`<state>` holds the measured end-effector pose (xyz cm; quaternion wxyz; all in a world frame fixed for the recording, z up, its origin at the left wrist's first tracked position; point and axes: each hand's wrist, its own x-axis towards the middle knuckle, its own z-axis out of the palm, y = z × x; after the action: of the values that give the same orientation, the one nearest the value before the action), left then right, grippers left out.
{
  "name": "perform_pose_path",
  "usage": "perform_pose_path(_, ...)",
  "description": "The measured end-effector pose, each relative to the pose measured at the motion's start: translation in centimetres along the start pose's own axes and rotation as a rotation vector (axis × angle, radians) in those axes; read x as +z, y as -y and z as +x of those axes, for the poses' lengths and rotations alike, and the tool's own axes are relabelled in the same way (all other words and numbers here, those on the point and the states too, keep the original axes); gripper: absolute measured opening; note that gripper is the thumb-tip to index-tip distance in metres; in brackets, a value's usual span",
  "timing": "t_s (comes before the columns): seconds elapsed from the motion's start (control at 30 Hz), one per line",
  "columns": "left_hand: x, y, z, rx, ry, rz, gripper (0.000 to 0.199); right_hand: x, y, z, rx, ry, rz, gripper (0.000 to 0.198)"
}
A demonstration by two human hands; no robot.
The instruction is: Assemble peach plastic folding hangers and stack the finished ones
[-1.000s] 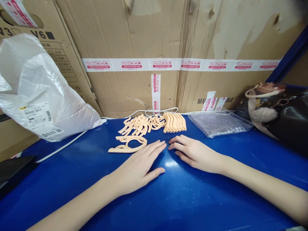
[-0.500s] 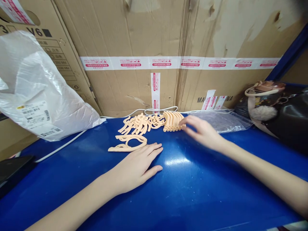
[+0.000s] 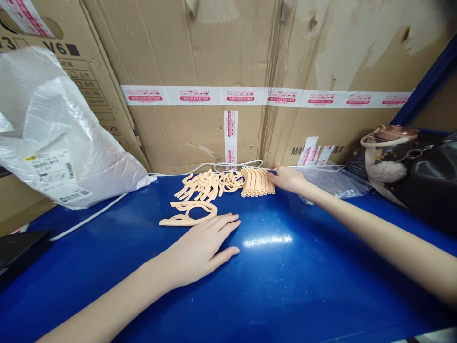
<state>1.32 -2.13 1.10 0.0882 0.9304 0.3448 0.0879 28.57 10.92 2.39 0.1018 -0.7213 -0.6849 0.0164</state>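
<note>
My left hand [image 3: 209, 243] lies flat on the blue table with its fingers stretched out, beside the joined end of a peach folding hanger [image 3: 187, 221]. The fingers partly overlap the near side of that end. At the right end of a neat row of curved peach hanger arms [image 3: 255, 181], my right hand [image 3: 288, 178] has its fingers closed around the outermost arm; part of the grip is hidden. Left of the row lie loose peach hanger hooks [image 3: 232, 181] and a heap of smaller curved hanger pieces [image 3: 203, 185].
Large cardboard boxes [image 3: 200, 133] stand behind the table [image 3: 264, 295]. A white plastic mailer [image 3: 67, 138] and a black device [image 3: 21, 252] are at left. A white cable [image 3: 89, 216] runs along the back. A clear plastic bag [image 3: 335, 181] and a black bag [image 3: 432, 176] sit at right.
My right hand has moved back and slightly right, from over the front of the row's right end to its side, with its fingers drawn in. My left hand has stayed in place.
</note>
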Motion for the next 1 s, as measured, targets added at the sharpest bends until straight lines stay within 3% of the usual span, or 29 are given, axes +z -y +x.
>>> perform_pose_path(0.43, 0.5, 0.2, -0.1, 0.015, -0.025, 0.009, 0.049, 1.1, -1.4, 1.6, -0.013, -0.001, 0.05, 0.043)
perform_pose_path(0.67, 0.2, -0.1, -0.1, 0.004, 0.011, 0.012, 0.049, -1.6, -0.8, -0.6, -0.073, -0.132, 0.119, 0.04)
perform_pose_path(0.8, 0.0, -0.5, -0.2, -0.002, -0.093, -0.003, 0.056, -2.6, 0.3, -5.1, -0.271, -0.144, 0.172, 0.034)
perform_pose_path(0.9, -0.3, -0.9, -0.2, -0.017, -0.22, -0.009, 0.056, -1.8, 1.5, -9.5, -0.626, -0.014, 0.178, 0.033)
perform_pose_path(1.0, -0.4, -1.2, -0.1, -0.024, -0.305, -0.011, 0.046, -0.7, 2.5, -12.8, -0.902, -0.03, 0.046, 0.039)
